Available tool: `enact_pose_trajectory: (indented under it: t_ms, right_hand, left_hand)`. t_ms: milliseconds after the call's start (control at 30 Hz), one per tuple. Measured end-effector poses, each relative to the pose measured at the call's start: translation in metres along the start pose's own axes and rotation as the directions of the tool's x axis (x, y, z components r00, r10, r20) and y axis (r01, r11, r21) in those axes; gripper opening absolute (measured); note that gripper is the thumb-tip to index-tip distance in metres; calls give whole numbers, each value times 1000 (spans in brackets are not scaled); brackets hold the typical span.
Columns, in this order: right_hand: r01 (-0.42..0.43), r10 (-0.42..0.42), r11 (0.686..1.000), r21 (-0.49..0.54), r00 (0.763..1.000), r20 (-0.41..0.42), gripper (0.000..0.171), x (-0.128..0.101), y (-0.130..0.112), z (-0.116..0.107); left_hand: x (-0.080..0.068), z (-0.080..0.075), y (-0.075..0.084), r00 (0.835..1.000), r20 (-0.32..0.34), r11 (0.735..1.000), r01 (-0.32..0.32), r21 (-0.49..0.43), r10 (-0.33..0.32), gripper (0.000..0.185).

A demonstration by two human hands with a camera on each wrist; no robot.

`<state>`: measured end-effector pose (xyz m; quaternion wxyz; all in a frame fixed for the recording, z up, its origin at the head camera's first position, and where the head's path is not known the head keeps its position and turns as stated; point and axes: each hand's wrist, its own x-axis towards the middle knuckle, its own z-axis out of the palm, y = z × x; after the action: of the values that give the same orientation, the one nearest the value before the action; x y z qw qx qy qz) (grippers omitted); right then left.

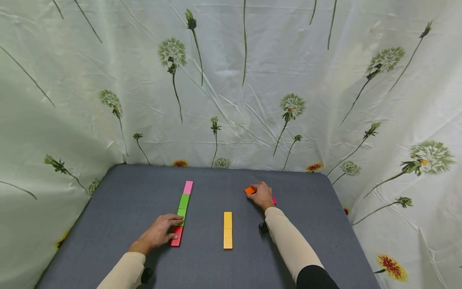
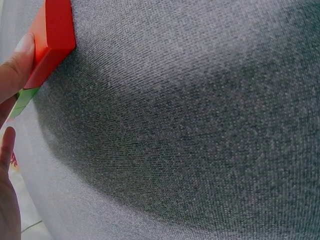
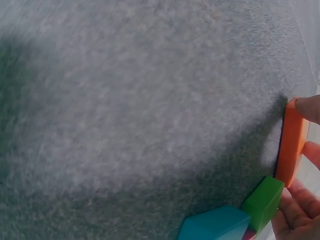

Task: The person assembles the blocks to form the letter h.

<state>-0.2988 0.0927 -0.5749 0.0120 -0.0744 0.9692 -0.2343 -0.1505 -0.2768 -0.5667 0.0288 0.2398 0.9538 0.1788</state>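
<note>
Left hand (image 1: 159, 234) lies flat on the grey worktop (image 1: 306, 233), straight fingers touching the red block (image 1: 177, 236) at the near end of a red-green-pink row (image 1: 183, 212). Right hand (image 1: 262, 195) pinches an orange block (image 1: 250, 190), with green (image 3: 264, 202) and teal blocks (image 3: 215, 225) beside its palm. Between our hands sits a two-piece yellow row (image 1: 227, 230). We judge one row is built, the second barely started, and loose blocks are still unplaced.

Both arms wear long cream sleeves that fit closely to the wrist; the right sleeve (image 1: 288, 241) meets a black garment near the elbow, and both hands are bare
</note>
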Motion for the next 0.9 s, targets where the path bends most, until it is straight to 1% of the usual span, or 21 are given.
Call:
enact_pose_trajectory:
  t_ms: [167,333,500,733,900]
  right_hand:
    - [5,-5,1000,14,1000,9,42,1,-1,-2]
    - [27,-29,998,51,998,52,44,2,-8,-4]
    - [34,-41,997,73,995,94,45,0,-16,-2]
    - [88,-98,991,96,990,104,47,-3,-34,5]
    - [127,-145,983,133,979,140,50,-7,-51,11]
  left_hand:
    - [0,1,-1,1000,-8,1000,-11,7,11,50]
    - [0,2,-1,999,-27,1000,-23,6,24,49]
    - [0,2,-1,1000,-4,1000,2,-7,-2,51]
    - [0,1,-2,1000,-6,1000,-9,2,9,50]
    - [0,2,-2,999,-25,1000,-26,6,26,50]
